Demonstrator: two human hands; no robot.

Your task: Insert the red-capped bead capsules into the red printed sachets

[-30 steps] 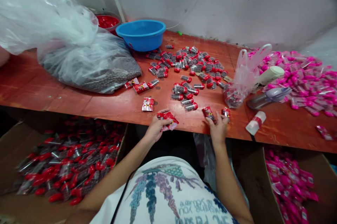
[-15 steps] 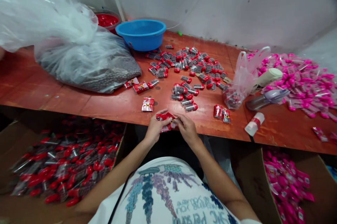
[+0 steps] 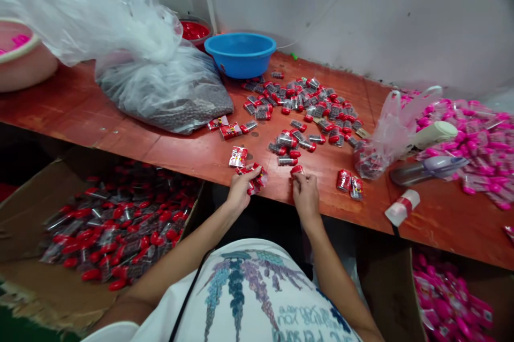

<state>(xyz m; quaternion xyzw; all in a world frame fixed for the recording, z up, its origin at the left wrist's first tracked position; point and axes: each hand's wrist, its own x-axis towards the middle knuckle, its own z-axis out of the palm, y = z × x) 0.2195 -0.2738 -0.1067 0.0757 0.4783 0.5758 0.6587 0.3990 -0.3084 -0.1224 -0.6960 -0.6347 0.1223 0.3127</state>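
My left hand (image 3: 240, 192) is closed on a small bunch of red printed labels (image 3: 257, 177) at the near edge of the reddish wooden table (image 3: 120, 138). My right hand (image 3: 305, 192) sits a little to the right, its fingers pinched on a red-capped clear tube (image 3: 297, 170). Just beyond my hands lie more red-capped tubes (image 3: 299, 112), scattered across the middle of the table. A single red label (image 3: 238, 156) lies flat beside my left hand, and two wrapped tubes (image 3: 349, 182) rest to the right of my right hand.
A big clear bag of dark pellets (image 3: 168, 96) lies at the left, a blue basin (image 3: 240, 54) behind it. A small bag (image 3: 377, 144), a white roll (image 3: 401, 207) and pink tubes (image 3: 469, 138) are right. Boxes of red (image 3: 116, 224) and pink tubes (image 3: 445, 299) sit below.
My right hand left the two wrapped tubes on the table, moved left to the labels in my left hand, then pinched a red-capped tube. The view has shifted left.
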